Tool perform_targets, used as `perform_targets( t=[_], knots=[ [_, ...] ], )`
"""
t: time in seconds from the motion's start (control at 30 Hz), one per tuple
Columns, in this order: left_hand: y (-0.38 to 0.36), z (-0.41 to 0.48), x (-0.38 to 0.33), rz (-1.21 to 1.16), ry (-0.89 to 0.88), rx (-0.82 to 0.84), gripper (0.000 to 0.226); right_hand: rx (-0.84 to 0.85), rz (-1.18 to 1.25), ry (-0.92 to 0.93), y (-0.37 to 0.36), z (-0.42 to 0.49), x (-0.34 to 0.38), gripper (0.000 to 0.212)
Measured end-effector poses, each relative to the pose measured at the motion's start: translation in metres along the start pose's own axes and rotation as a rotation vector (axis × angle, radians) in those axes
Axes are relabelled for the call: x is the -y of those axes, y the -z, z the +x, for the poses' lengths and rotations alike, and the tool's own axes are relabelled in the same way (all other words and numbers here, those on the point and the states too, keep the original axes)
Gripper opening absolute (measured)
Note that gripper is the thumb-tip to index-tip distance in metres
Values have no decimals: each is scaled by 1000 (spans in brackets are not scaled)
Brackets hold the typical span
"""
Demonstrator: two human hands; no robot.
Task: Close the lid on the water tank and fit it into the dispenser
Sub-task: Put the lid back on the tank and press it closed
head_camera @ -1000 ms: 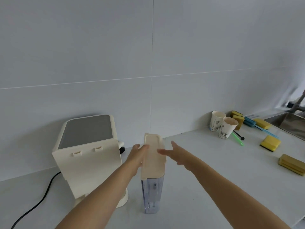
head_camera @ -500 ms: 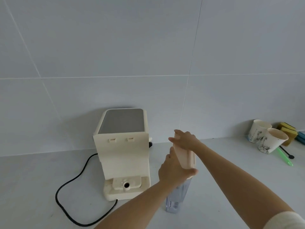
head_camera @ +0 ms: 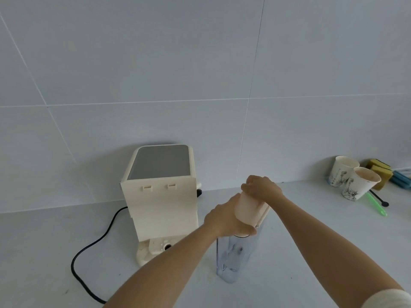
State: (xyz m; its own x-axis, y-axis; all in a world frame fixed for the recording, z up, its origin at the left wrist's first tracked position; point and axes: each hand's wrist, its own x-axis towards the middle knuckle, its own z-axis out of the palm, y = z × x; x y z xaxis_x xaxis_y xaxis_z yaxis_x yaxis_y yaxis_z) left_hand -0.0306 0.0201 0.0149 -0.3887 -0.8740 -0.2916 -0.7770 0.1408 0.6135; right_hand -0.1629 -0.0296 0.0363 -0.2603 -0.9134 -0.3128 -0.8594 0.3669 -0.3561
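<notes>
A clear plastic water tank (head_camera: 234, 256) stands upright on the white counter, just right of the dispenser. Its cream lid (head_camera: 249, 208) sits on top. My left hand (head_camera: 224, 218) grips the lid's near left end, fingers wrapped under its edge. At the lid's far end, my right hand (head_camera: 261, 190) presses down from above. The cream dispenser (head_camera: 161, 196) stands with its back panel towards me, an open base socket (head_camera: 165, 246) at its foot.
A black power cord (head_camera: 89, 252) loops from the dispenser across the counter at left. Two paper cups (head_camera: 353, 181) stand at the right by the wall, with yellow sponges (head_camera: 380, 172), a green stick (head_camera: 377, 204) and a black-tipped stick (head_camera: 381, 201) beyond them.
The view swung left, centring the dispenser. My open hands beside the lid closed onto it: left hand at the near end, right hand on top of the far end.
</notes>
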Motion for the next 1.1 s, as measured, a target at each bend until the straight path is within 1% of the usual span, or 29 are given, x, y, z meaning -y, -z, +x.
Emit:
perform_targets(
  t=[0.1, 0.17, 0.27, 0.37, 0.43, 0.5, 0.57, 0.67, 0.73, 0.77, 0.83, 0.9, 0.93, 1.0, 1.07, 1.1],
  knots=[
    [10, 1, 1, 68, -87, 91, 87, -47, -37, -12, 1, -6, -18, 30],
    [17, 4, 5, 81, -93, 111, 91, -81, -52, -17, 0, -11, -29, 35],
    [28, 11, 16, 40, -52, 125, 98, -127, -56, -17, -2, -19, -43, 40],
    [37, 13, 23, 37, -48, 124, 87, -129, -67, 3, -4, -30, -52, 33],
    [42, 12, 24, 37, -57, 120, 77, -97, -135, 49, -7, -38, -56, 27],
    [46, 12, 25, 29, -61, 117, 72, -94, -227, 101, -11, -42, -60, 17],
    [48, 13, 24, 36, -69, 112, 75, -88, -310, 113, -16, -43, -63, 32],
    [48, 12, 24, 24, -72, 107, 78, -110, -270, 82, -18, -48, -60, 36],
    [46, 10, 28, -21, -64, 102, 84, -135, -204, 68, -20, -50, -59, 33],
    [43, 8, 30, -52, -56, 103, 89, -143, -101, 35, -19, -52, -59, 32],
    [38, 4, 35, -145, -41, 109, 96, -174, 221, -55, -19, -54, -58, 35],
    [32, 1, 41, -273, -19, 107, 101, -224, 454, -68, -20, -54, -61, 41],
    [29, 0, 43, -340, -7, 102, 103, -236, 540, -47, -21, -55, -63, 47],
    [21, -1, 50, -434, 8, 84, 109, -208, 744, 13, -25, -61, -71, 66],
    [10, 0, 57, -462, 4, 75, 116, -153, 894, 85, -28, -69, -81, 87],
    [5, -1, 60, -454, -5, 79, 117, -127, 927, 112, -30, -73, -86, 95]
  ],
)
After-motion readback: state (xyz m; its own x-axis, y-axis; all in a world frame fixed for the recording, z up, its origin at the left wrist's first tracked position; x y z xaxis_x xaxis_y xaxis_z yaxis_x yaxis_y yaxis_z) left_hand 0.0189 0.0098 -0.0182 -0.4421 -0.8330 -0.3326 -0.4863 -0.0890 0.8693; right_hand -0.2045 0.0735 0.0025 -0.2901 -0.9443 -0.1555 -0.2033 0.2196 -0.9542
